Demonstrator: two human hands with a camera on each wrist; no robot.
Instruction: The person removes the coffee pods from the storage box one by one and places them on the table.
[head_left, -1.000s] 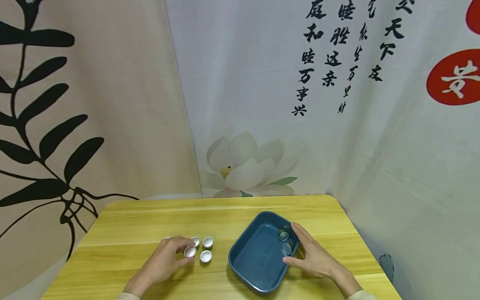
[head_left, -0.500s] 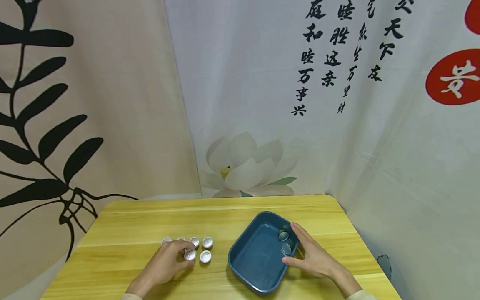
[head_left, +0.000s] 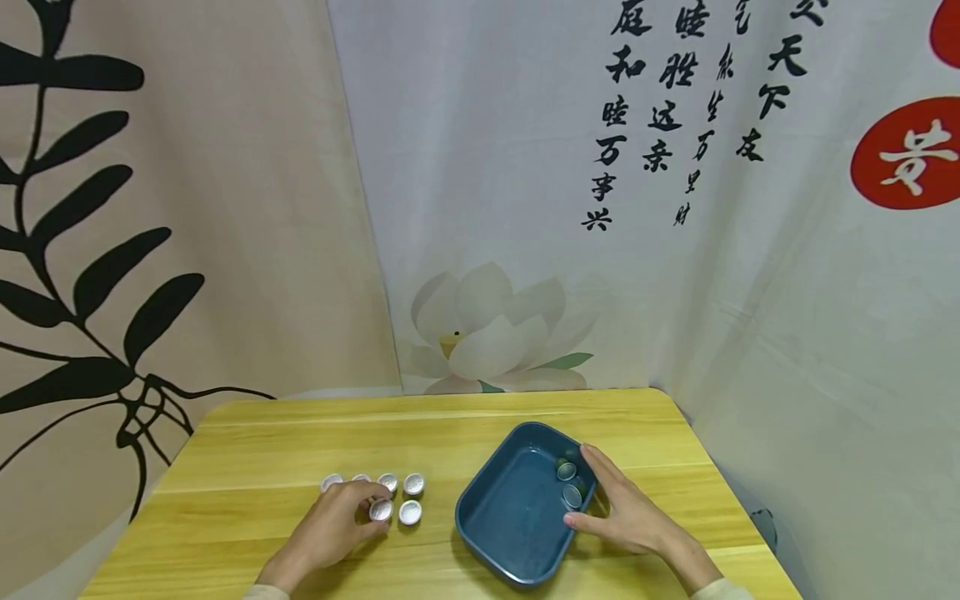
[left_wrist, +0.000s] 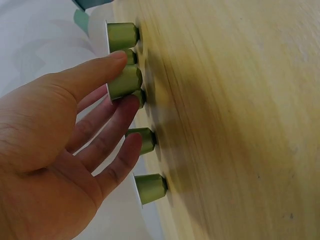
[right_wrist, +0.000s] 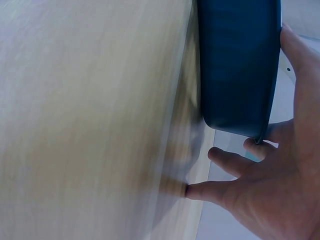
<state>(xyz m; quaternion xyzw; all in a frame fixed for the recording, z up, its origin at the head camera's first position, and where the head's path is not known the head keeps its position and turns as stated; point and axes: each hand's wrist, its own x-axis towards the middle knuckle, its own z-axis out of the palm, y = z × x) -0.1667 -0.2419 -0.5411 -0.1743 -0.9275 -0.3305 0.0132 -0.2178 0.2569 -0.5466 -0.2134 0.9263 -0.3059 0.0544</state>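
Note:
My left hand [head_left: 333, 525] pinches a green coffee capsule [left_wrist: 125, 84] between thumb and fingers, its silvery lid facing up. The capsule is close over the table, left of a front capsule [head_left: 410, 512]. Behind them several more capsules stand in a row, among them a right-hand one [head_left: 414, 484] and a far-left one [head_left: 331, 482]. My right hand [head_left: 630, 512] holds the right side of a blue tray [head_left: 517, 575], thumb and forefinger at the rim. Inside it, along the right wall, lie capsules, one [head_left: 572, 497] tipped on its side.
Everything stands on a yellow wood-grain table [head_left: 315, 433]. Behind it hangs a pale printed curtain [head_left: 495, 208] with a flower and dark lettering. Between the capsules and the tray lies a strip of bare tabletop.
The left hand has shifted slightly down with its capsule, which now lines up with the front one; more of the back row shows. The right hand and tray stay in place.

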